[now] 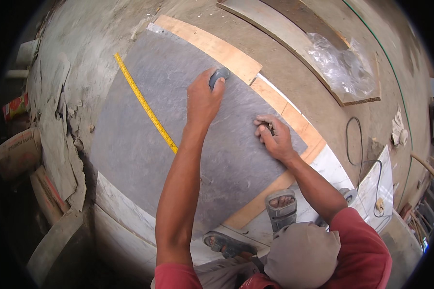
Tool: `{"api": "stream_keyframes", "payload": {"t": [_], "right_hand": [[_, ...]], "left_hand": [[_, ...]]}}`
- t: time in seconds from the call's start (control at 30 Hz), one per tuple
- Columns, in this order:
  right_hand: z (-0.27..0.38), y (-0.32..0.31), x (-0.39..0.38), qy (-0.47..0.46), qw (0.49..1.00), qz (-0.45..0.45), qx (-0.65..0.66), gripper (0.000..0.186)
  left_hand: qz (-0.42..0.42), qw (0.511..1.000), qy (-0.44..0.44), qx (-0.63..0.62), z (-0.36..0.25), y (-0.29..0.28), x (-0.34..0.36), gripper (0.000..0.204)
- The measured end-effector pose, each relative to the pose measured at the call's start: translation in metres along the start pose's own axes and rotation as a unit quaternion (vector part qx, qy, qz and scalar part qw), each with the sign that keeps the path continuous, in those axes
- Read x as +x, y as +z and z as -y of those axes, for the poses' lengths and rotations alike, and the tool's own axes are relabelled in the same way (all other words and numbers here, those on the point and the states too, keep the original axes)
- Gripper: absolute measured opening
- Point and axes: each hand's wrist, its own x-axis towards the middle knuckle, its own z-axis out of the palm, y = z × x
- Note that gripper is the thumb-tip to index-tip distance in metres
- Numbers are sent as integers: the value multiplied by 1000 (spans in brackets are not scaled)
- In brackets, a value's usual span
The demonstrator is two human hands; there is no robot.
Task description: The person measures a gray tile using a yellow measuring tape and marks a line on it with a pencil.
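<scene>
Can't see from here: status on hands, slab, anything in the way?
Left hand gripping dark rounded object. Right hand half-curled, contents unclear. Grey slab lying flat. Possible obstruction: yellow measuring tape lying across it.

I see dark block lettering on the brown paper sack (18, 153) at the left, and red print on the flattened paper sack (49, 195) nearer. The red-and-green packet (15, 107) farther left bears print too small for me to read, and graduation marks line the yellow measuring tape (144, 102).
</scene>
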Motion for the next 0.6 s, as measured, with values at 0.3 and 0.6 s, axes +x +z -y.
{"api": "stream_keyframes", "payload": {"t": [0.3,0.6], "right_hand": [[15,-14,30,127,980,-26,152,27],[40,4,109,65,983,-121,121,29]], "left_hand": [[26,999,-32,28,-9,-2,3,36],[30,997,-53,49,-18,-5,5,32]]}}
